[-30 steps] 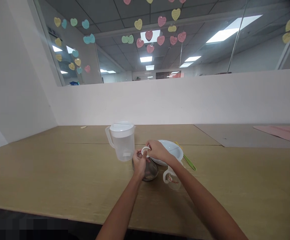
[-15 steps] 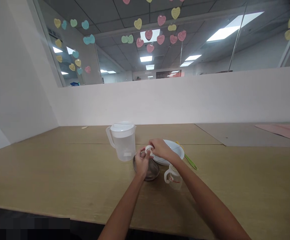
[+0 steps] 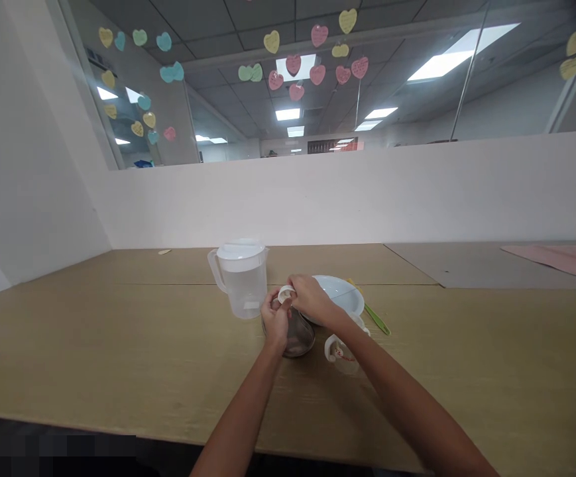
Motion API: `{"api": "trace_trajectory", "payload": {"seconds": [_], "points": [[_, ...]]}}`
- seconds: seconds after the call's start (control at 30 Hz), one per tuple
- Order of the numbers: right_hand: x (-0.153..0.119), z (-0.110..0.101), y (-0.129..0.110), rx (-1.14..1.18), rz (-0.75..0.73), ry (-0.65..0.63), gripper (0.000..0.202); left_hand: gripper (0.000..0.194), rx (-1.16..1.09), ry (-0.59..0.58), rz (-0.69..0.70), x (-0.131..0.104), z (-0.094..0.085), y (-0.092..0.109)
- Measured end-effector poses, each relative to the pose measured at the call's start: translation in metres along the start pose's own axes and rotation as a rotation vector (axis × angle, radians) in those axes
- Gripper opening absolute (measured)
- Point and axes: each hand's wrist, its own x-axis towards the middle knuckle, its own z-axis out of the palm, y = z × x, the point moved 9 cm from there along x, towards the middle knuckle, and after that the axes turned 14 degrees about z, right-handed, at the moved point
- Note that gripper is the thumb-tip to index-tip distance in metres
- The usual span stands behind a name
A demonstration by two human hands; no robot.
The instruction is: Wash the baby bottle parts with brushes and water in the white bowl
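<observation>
Both hands meet around a small white round cap-like piece [image 3: 286, 292], held above a kidney-shaped metal dish [image 3: 301, 339]. My left hand [image 3: 276, 320] is closed on the piece from the left and below. From the right, my right hand [image 3: 309, 297] grips its edge, fingers bent over it. Part of the dish is hidden by my left hand. Just right of the dish stands a small clear cup [image 3: 346, 362] with a white handle and red print, partly covered by my right forearm. A white plate or shallow basin [image 3: 341, 290] lies behind my right hand.
A translucent lidded pitcher [image 3: 245, 285] stands left of the hands. Right of the basin lies a slim tool with a green handle [image 3: 378, 319]. A pink cloth or sheet [image 3: 566, 258] lies at the far right, and a white wall [image 3: 297, 205] rises behind the table.
Both hands have shifted slightly left with the white piece, whose round opening shows more now. The view has also moved a little.
</observation>
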Motion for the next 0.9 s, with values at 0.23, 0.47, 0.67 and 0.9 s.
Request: {"api": "trace_trajectory", "payload": {"seconds": [0.23,0.47,0.67,0.9], "points": [[0.003,-0.003,0.003,0.056,-0.082,-0.014,0.018,0.04,-0.196,0.026,-0.089,-0.001,0.001,-0.014],[0.005,0.005,0.009,0.071,-0.076,-0.041,0.021,0.038,-0.187,0.03,-0.063,0.0,-0.001,-0.013],[-0.001,0.002,-0.002,0.03,-0.011,-0.007,0.019,0.034,-0.041,0.026,0.046,0.003,-0.007,0.003],[-0.004,0.004,-0.008,0.011,0.034,0.002,0.017,0.031,-0.106,0.047,0.009,0.004,-0.007,0.006]]}}
